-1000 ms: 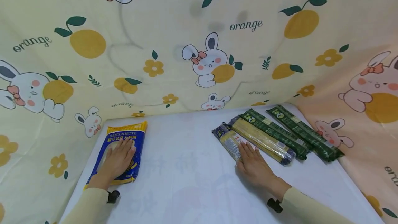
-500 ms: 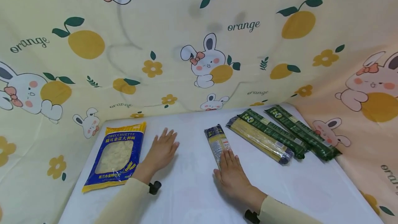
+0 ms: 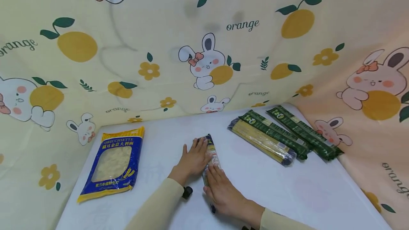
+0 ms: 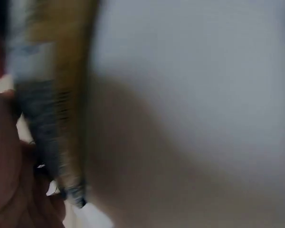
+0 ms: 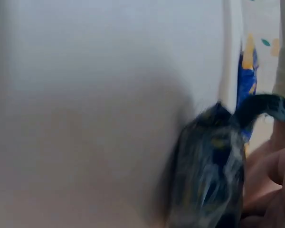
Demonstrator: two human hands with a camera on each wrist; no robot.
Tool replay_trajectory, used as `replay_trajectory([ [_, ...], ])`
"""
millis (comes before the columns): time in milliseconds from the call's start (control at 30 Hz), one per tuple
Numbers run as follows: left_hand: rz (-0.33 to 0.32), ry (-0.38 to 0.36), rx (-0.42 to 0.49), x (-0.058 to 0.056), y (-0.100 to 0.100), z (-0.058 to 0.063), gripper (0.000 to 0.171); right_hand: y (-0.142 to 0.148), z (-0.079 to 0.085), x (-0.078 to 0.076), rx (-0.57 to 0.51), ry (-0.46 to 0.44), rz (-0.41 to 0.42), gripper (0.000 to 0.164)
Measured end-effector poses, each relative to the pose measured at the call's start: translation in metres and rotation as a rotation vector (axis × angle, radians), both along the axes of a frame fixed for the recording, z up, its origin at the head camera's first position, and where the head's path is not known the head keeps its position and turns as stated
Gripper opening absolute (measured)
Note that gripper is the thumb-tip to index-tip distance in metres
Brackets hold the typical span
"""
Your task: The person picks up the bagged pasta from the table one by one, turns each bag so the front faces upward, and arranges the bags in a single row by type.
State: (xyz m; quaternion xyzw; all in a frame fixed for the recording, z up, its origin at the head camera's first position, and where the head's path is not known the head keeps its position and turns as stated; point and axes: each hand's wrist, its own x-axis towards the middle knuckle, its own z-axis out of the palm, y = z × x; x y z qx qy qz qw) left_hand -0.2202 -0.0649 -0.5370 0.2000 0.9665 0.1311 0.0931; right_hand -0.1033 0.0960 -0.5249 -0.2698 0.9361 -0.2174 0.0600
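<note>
A slim navy-ended pasta pack [image 3: 215, 156] lies lengthwise on the white table, partly covered by both hands. My left hand [image 3: 191, 160] rests on its far left part with straight fingers, the outer finger spread off to the side. Over the near part lies my right hand [image 3: 225, 194], fingers extended along the pack and thumb at its left edge. The left wrist view shows the pack's long side [image 4: 69, 104] blurred. In the right wrist view the pack's dark near end [image 5: 206, 166] is close to the camera.
A blue and yellow bag of orecchiette [image 3: 112, 164] lies at the left. At the far right are a long clear pack of spaghetti [image 3: 255, 139] and two green packs, one beside it [image 3: 274, 129] and one further right [image 3: 305, 132]. A patterned cloth [image 3: 159, 45] rises behind the table.
My right hand has slid the slim pack left to the middle, away from the others, and turned it. My left hand has left the orecchiette bag and come right onto the slim pack.
</note>
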Motion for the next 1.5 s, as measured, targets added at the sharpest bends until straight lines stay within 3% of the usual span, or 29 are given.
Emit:
replay_trajectory([
  [133, -0.032, 0.039, -0.074, 0.002, 0.003, -0.007, 0.076, 0.018, 0.002, 0.005, 0.148, 0.148, 0.055, 0.054],
  [300, -0.036, 0.061, -0.106, 0.003, 0.003, -0.008, 0.077, 0.037, 0.005, 0.011, 0.278, 0.274, 0.043, 0.062],
  [667, -0.03, 0.064, -0.133, 0.004, 0.002, -0.007, 0.077, 0.041, -0.003, 0.01, 0.278, 0.239, -0.063, 0.082],
  [867, -0.028, 0.097, -0.147, 0.002, 0.003, -0.001, 0.079, 0.042, -0.006, 0.012, 0.28, 0.295, -0.106, 0.082],
  [1033, -0.024, 0.111, -0.152, -0.003, 0.005, 0.0, 0.078, 0.051, -0.01, 0.014, 0.266, 0.457, -0.085, 0.07],
  [1167, -0.031, 0.19, -0.154, -0.01, 0.009, 0.001, 0.067, 0.058, -0.01, 0.018, 0.265, 0.562, -0.096, 0.062],
  [1333, 0.01, 0.301, -0.175, -0.024, 0.015, 0.005, 0.053, 0.056, -0.009, 0.016, 0.287, 0.53, -0.123, 0.064],
  [1500, 0.058, 0.293, -0.203, -0.042, 0.022, 0.003, 0.056, 0.052, -0.009, 0.017, 0.3, 0.494, -0.123, 0.063],
])
